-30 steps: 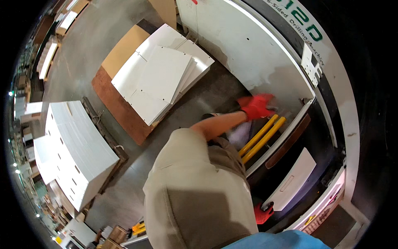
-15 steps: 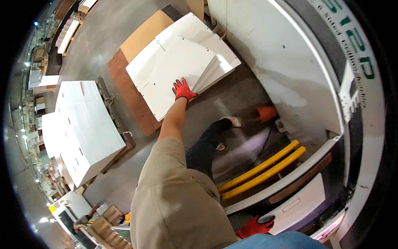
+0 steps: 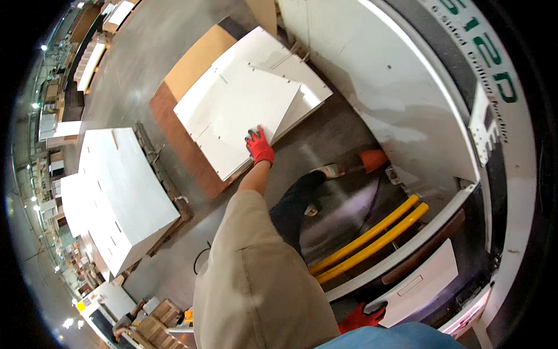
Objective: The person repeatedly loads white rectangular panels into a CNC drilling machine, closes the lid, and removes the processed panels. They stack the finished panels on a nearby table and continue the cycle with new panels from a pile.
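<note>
Listing the items by clock position about the centre of the view:

- Left hand (image 3: 260, 146), red glove with grey fingertips: just off centre at 11 o'clock, palm down, fingers spread wide over the top of the panel pile, near its 6 o'clock edge; nothing clasped.
- Panel pile (image 3: 232, 99), flat white boards with small dark holes: 11 o'clock; uppermost board askew on those below.
- Brown base sheet (image 3: 195, 148), beneath the pile: 10 o'clock, with tan board (image 3: 195, 67) showing at 11.
- Right hand (image 3: 361, 317), matching glove: 5 o'clock, at the near end of a single white panel (image 3: 433, 276); whether it grips cannot be told.
- Single white panel: 4 o'clock, rectangular outline on its face.
- Two yellow tubes (image 3: 372, 231), side by side: 4 o'clock.
- Dark trouser leg (image 3: 290, 212) with pale shoe (image 3: 333, 170): between tubes and pile.
- Orange-red object (image 3: 372, 160): 3 o'clock, beside grey machine wall (image 3: 401, 93) at 2.
- White board stack (image 3: 131, 180), on wooden pallet (image 3: 185, 213): 9 o'clock.
</note>
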Demonstrator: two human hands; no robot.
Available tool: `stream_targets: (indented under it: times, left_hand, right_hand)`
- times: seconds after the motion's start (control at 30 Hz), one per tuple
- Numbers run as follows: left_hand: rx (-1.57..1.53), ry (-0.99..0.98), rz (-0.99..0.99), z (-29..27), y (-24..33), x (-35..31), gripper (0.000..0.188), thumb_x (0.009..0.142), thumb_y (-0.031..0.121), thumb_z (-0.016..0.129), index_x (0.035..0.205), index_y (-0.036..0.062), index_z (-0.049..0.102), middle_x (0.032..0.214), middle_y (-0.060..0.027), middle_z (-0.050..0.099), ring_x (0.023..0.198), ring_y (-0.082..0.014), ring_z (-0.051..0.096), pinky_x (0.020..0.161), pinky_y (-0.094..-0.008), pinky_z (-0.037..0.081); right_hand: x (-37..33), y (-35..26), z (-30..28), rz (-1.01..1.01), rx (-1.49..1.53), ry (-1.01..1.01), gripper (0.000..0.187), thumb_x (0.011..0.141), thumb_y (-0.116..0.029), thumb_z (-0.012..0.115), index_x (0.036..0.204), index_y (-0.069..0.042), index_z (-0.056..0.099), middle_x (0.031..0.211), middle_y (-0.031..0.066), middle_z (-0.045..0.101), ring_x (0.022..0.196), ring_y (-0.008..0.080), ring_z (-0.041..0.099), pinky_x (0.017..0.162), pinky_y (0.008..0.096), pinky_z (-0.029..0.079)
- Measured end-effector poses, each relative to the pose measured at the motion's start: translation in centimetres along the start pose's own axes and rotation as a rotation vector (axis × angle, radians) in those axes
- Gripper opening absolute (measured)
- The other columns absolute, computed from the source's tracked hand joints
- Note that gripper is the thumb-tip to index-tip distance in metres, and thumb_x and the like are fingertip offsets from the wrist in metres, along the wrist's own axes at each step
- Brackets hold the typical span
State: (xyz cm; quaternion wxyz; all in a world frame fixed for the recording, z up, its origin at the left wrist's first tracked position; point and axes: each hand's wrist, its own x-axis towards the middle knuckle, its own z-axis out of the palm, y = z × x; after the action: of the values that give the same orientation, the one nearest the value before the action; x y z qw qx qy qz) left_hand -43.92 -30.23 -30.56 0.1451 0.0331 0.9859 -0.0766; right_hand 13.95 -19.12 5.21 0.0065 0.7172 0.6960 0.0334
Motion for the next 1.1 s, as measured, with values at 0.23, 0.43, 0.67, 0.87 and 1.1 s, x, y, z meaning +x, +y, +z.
stream_targets:
  times: [0.23, 0.43, 0.67, 0.87, 1.1]
  left_hand:
    - [-0.485, -0.191, 0.122, -14.8, 0.5, -5.0, 0.095, 0.083, 0.024, 0.076, 0.165, 0.017, 0.03, 0.149, -0.025, 0.053, 0.119, -0.0429, 0.064, 0.096, -0.0513, 0.055]
    - [-1.689, -0.674, 0.245, -26.2, -0.8, -9.3, 0.04, 0.088, 0.011, 0.073, 0.125, -0.0015, 0.066, 0.107, -0.0127, 0.074, 0.088, -0.0227, 0.072, 0.077, -0.0383, 0.061]
    - [-1.617, -1.193, 0.597, -31.4, 12.1, -22.4, 0.041, 0.087, 0.009, 0.079, 0.125, -0.0014, 0.067, 0.111, -0.0132, 0.074, 0.096, -0.024, 0.072, 0.088, -0.0368, 0.059]
    - [-1.423, -1.509, 0.983, -28.6, 22.5, -35.6, 0.042, 0.09, 0.019, 0.082, 0.125, -0.0008, 0.068, 0.112, -0.0104, 0.073, 0.103, -0.0209, 0.07, 0.091, -0.0356, 0.057]
    - [-1.034, -0.82, 1.755, -21.4, 28.0, -48.5, 0.066, 0.104, 0.028, 0.061, 0.157, -0.0028, 0.036, 0.152, -0.0241, 0.049, 0.137, -0.0374, 0.047, 0.115, -0.0453, 0.037]
  right_hand:
    - [1.4, -2.4, -2.9, 0.0, 0.135, 0.146, 0.061, 0.081, -0.012, 0.077, 0.14, -0.003, 0.062, 0.137, 0.0216, 0.064, 0.123, 0.0409, 0.064, 0.104, 0.0474, 0.053]
    - [4.7, -3.1, -6.9, 0.096, 0.314, 0.321, 0.052, 0.081, -0.009, 0.077, 0.131, 0.001, 0.069, 0.128, 0.0236, 0.072, 0.118, 0.0399, 0.069, 0.102, 0.047, 0.054]
    - [9.1, -0.9, -13.3, 0.174, 0.511, 0.388, 0.046, 0.083, -0.009, 0.077, 0.129, -0.003, 0.072, 0.119, 0.0195, 0.076, 0.111, 0.031, 0.075, 0.095, 0.0413, 0.057]
    - [10.7, -0.5, -13.6, 0.189, 0.558, 0.395, 0.048, 0.083, -0.014, 0.076, 0.131, -0.008, 0.072, 0.117, 0.0184, 0.076, 0.105, 0.0339, 0.075, 0.092, 0.042, 0.058]
    - [10.0, -2.0, -6.9, 0.017, 0.413, 0.348, 0.046, 0.09, -0.028, 0.072, 0.133, -0.012, 0.069, 0.13, 0.0143, 0.07, 0.118, 0.0334, 0.067, 0.101, 0.0465, 0.051]
